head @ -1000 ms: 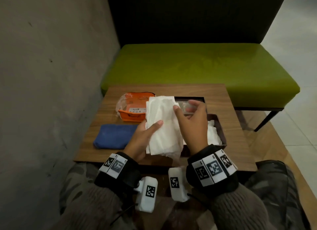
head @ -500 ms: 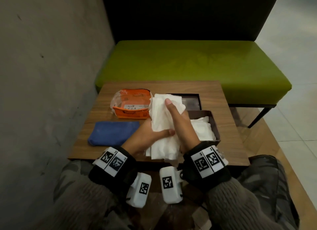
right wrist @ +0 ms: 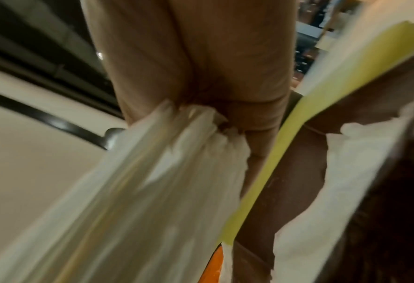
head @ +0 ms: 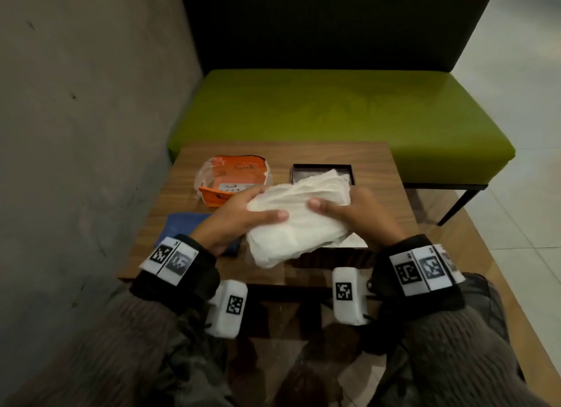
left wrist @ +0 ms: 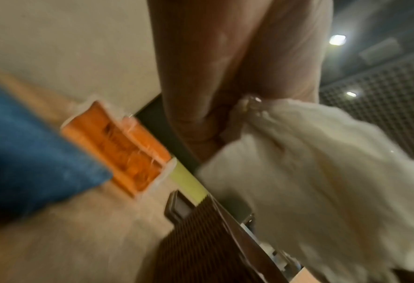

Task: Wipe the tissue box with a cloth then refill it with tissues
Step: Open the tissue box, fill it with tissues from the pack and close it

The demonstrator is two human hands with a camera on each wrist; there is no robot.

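Both hands hold one thick stack of white tissues [head: 297, 224] crosswise and tilted, just above the dark brown tissue box [head: 331, 258]. My left hand [head: 262, 206] grips the stack's left end, thumb on top. At the right end my right hand [head: 334, 200] grips it the same way. In the left wrist view the fingers [left wrist: 225, 76] curl into the tissues [left wrist: 322, 172]; in the right wrist view the fingers [right wrist: 201, 67] pinch the tissue layers [right wrist: 140, 191]. More tissues [head: 353, 241] lie inside the box. A blue cloth [head: 185, 224] lies on the table, left of the box.
An opened orange tissue wrapper [head: 233, 182] lies behind the left hand. The box's dark lid [head: 321, 168] rests at the back of the small wooden table [head: 379, 170]. A green bench [head: 334, 109] stands beyond; a concrete wall [head: 76, 133] runs along the left.
The tissue stack has turned from upright to lying crosswise. My right hand slid to its right end, and both hands brought it down over the box.
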